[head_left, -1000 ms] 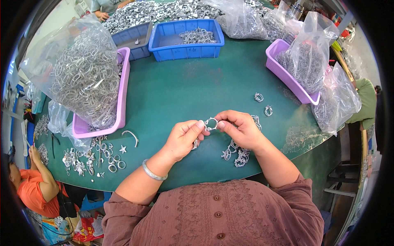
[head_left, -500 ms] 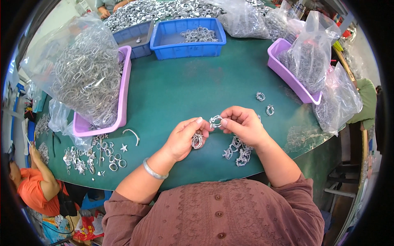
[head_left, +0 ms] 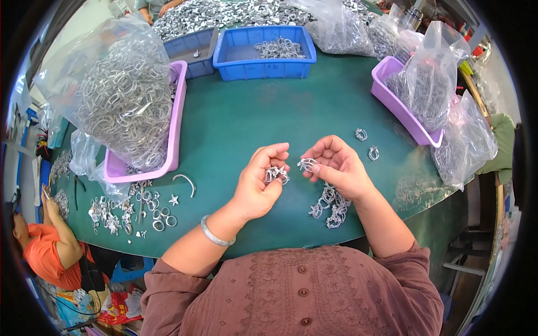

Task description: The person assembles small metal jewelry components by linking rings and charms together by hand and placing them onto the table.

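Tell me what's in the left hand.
The left hand holds a small cluster of silvery metal pieces. Whatever lies beneath them is hidden, so I can't count them.

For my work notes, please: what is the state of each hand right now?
Left hand: partly curled, holding silver metalwork.
Right hand: closed, pinching a silver ring-like piece.

The top [head_left: 252, 299] is brown, with tone-on-tone flowery embroidery [head_left: 263, 280] down the front. Three round, dark buttons [head_left: 303, 292] line its middle. The left sleeve [head_left: 174, 291] and right sleeve [head_left: 406, 266] are loose and short of the wrists. A smooth, pale grey bangle [head_left: 210, 234] rings the left forearm [head_left: 193, 255].
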Demonstrator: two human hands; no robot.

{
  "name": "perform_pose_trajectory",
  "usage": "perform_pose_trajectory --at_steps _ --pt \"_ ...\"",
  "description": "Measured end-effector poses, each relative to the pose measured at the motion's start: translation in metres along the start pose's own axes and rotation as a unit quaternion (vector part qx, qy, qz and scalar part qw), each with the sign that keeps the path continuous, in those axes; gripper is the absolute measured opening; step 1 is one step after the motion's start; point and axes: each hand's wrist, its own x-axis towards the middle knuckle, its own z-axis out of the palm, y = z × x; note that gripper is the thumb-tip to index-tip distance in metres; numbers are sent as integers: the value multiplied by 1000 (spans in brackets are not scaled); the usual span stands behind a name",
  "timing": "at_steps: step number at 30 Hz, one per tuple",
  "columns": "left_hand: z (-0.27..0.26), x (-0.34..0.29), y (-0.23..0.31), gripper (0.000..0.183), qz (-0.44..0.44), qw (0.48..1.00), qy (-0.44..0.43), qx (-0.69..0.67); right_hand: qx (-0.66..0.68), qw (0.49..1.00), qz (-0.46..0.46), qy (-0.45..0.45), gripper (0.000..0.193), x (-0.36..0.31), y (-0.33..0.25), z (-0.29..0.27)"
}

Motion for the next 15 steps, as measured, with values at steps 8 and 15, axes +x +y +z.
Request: perform_pose_trajectory --at_steps 8,15 --pt "-1 -2 4 67 255 947 -8 195 -11 993 87 -80 25 -2 -1 16" --pt "4 -3 2 81 341 917 -38 205 -21 995 23 -97 25 -6 2 21"
